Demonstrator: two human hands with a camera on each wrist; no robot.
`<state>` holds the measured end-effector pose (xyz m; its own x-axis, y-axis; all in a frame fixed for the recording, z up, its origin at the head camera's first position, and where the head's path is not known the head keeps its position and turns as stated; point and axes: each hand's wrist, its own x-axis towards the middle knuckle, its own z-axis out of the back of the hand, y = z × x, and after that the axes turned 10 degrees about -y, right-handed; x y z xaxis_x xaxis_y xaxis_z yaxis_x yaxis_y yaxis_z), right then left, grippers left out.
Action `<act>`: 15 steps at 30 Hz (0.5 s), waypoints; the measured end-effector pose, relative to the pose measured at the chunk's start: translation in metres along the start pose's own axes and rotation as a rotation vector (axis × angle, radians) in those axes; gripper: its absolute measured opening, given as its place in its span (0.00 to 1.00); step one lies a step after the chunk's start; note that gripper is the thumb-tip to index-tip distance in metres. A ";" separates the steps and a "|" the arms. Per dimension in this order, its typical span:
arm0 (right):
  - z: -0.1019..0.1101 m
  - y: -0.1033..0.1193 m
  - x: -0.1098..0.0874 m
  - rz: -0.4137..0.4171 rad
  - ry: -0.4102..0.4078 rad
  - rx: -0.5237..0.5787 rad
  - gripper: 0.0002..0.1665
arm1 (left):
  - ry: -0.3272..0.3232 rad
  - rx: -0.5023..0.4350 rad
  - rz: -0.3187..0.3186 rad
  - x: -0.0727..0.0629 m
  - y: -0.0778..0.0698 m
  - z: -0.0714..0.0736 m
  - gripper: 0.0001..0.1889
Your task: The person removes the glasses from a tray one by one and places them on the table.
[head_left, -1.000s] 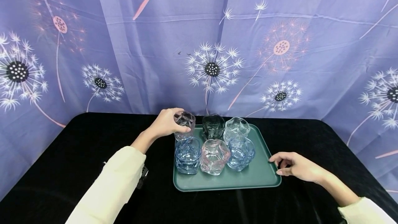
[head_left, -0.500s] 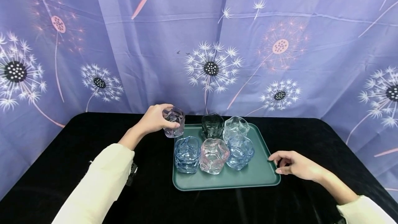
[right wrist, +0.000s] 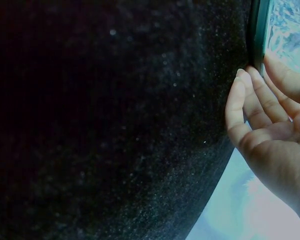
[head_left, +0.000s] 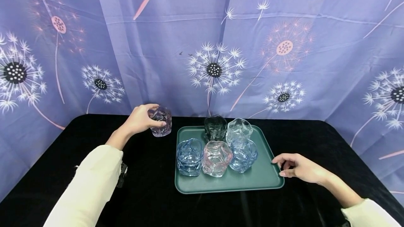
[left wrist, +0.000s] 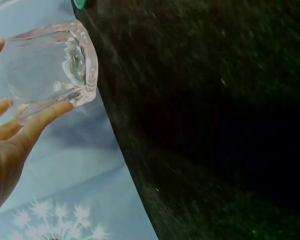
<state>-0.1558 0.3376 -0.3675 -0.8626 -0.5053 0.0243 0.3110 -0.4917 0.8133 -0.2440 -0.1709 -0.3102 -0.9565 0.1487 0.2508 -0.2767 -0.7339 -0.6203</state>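
My left hand [head_left: 139, 119] grips a clear, purple-tinted drinking glass [head_left: 162, 123] from its left side, with the thumb in front. In the left wrist view the fingers lie along the glass [left wrist: 45, 70]. The glass is left of the green tray [head_left: 227, 185]. Several wavy-walled glasses stand on the tray: a dark grey glass [head_left: 216, 129] and a clear glass [head_left: 239, 128] behind, and a blue glass [head_left: 190, 158], a pinkish glass [head_left: 217, 158] and another blue glass [head_left: 243, 155] in front. My right hand [head_left: 303, 168] holds the tray's right rim between thumb and fingers.
A black cloth [head_left: 142, 192] covers the table. Behind it hangs a purple curtain [head_left: 170, 62] with a dandelion pattern, close to the table's back edge. The front glasses stand close together.
The left hand has carried the purple-tinted glass leftward from the tray's back left corner to beyond its left edge. The right hand has stayed at the tray's rim.
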 end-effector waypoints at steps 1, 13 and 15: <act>0.000 0.000 0.000 0.000 0.000 -0.001 0.19 | 0.002 0.004 0.006 0.000 0.003 0.001 0.39; 0.000 0.002 -0.001 -0.015 -0.004 -0.006 0.19 | -0.037 0.035 0.052 -0.007 0.026 0.020 0.42; 0.000 0.003 -0.001 -0.023 -0.005 -0.007 0.19 | -0.047 0.050 0.056 -0.008 0.029 0.023 0.42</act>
<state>-0.1543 0.3366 -0.3654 -0.8717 -0.4899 0.0088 0.2937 -0.5081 0.8097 -0.2419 -0.2088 -0.3131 -0.9647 0.0764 0.2522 -0.2172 -0.7723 -0.5970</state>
